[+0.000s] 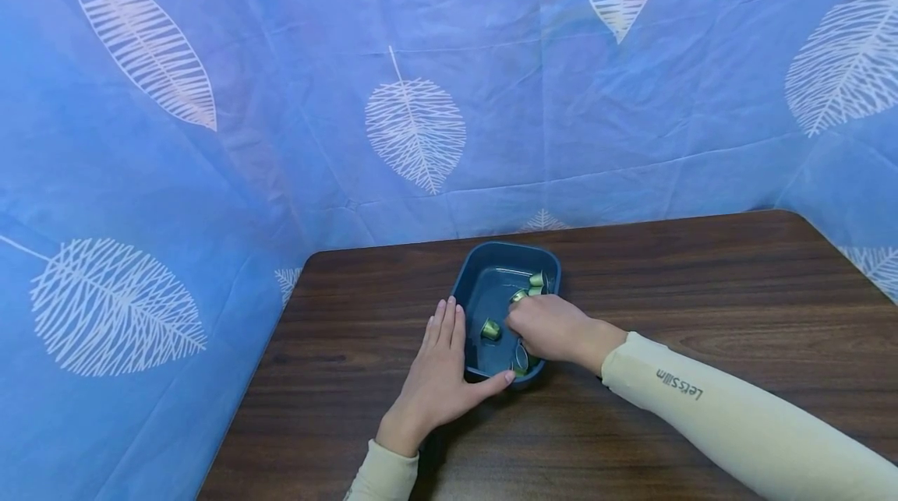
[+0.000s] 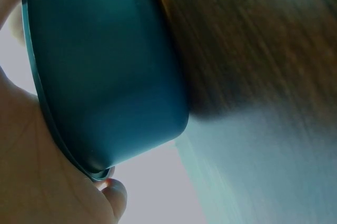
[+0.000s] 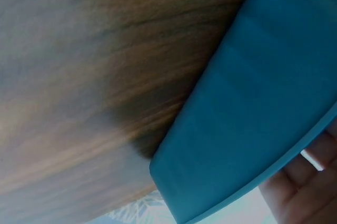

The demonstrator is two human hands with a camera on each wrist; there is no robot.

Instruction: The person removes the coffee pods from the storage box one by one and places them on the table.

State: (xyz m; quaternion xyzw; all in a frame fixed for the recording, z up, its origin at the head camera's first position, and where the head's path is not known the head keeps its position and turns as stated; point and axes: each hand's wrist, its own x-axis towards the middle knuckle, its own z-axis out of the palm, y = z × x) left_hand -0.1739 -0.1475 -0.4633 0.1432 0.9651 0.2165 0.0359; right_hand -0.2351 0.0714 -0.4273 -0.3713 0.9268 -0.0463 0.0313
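A dark blue rectangular tub [image 1: 507, 250] stands on the table, holding several small green coffee capsules [image 1: 490, 329]. One capsule lies apart near the left wall; others cluster toward the far right, and another with its round face up [image 1: 520, 357] is in the near right corner. My left hand [image 1: 438, 376] rests against the tub's left and near rim, fingers straight and thumb spread along the front. My right hand [image 1: 554, 327] reaches over the right rim with curled fingers, fingertips down inside and hidden; I cannot tell whether they hold a capsule.
The dark wood table [image 1: 687, 283] extends on both sides of the tub. A blue cloth [image 1: 491, 135] with white leaf prints hangs behind it and along the left side. In the right wrist view, the tub's outer wall [image 3: 253, 98] rises close beside the hand.
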